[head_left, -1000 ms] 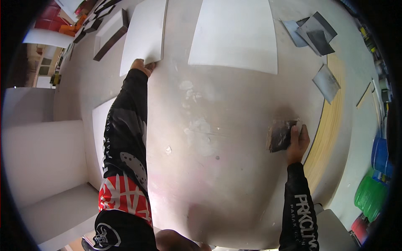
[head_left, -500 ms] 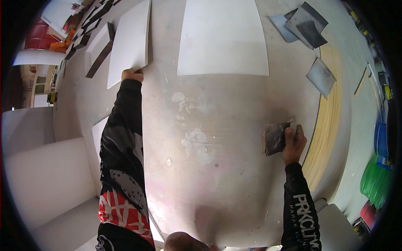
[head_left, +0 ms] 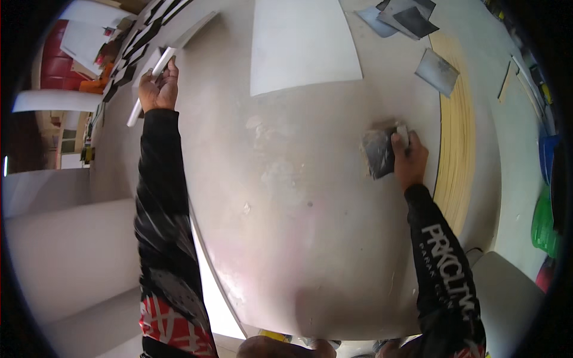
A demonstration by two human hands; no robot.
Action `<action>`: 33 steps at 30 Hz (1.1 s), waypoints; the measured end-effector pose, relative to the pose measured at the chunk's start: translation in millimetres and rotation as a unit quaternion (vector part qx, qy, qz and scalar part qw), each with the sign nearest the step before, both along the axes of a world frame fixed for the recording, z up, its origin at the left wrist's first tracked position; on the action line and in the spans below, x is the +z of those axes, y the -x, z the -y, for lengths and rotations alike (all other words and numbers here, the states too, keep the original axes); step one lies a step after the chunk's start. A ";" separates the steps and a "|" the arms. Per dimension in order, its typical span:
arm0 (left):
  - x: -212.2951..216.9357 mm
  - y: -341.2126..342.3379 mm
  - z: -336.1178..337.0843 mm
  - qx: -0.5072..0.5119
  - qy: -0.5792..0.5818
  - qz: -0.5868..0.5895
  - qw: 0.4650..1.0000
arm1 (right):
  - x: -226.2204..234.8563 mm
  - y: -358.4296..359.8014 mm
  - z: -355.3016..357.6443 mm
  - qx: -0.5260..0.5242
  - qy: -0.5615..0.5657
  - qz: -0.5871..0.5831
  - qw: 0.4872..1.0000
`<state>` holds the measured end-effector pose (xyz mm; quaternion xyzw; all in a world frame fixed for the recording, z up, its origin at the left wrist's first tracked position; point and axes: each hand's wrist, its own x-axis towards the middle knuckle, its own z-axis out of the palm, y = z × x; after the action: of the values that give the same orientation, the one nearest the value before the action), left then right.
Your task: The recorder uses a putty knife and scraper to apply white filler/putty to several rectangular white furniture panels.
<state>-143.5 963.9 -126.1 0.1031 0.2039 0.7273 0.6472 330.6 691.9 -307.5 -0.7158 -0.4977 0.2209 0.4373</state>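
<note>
My left hand is closed around the long edge of a white panel at the upper left. The panel is tilted up, so mostly its thin edge shows. Toward the right, my right hand grips a folded, dark sheet of sandpaper by its right side, thumb and fingers around it. The sandpaper is slightly blurred, and I cannot tell whether it touches the tabletop. A second white panel lies flat at the far middle, apart from both hands.
Grey sandpaper sheets lie loose at the far right, with a single sheet partly over a stack of thin wooden strips. Several dark-edged pieces stand at the far left. A green roll sits beyond the right edge.
My left hand has lifted and tilted the white panel from flat to nearly edge-on, moving left. My right hand has moved farther away with the sandpaper. The whole view has shifted slightly.
</note>
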 end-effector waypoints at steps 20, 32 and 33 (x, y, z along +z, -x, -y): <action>-4.9 -245.5 750.1 0.104 0.037 -0.089 0.990 | 254.3 -50.6 262.7 0.122 -0.065 -0.577 0.805; -118.4 -265.3 849.5 -0.004 0.056 -0.021 0.998 | 281.2 -61.8 483.6 0.316 -0.045 -0.645 0.694; -114.8 -285.0 831.4 -0.008 0.038 -0.012 0.999 | 285.6 -65.2 480.8 0.326 -0.057 -0.632 0.700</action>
<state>141.6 132.6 -240.9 0.0889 0.2383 0.7126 0.6539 395.8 211.1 -21.9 -0.1744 -0.3180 0.7214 0.5900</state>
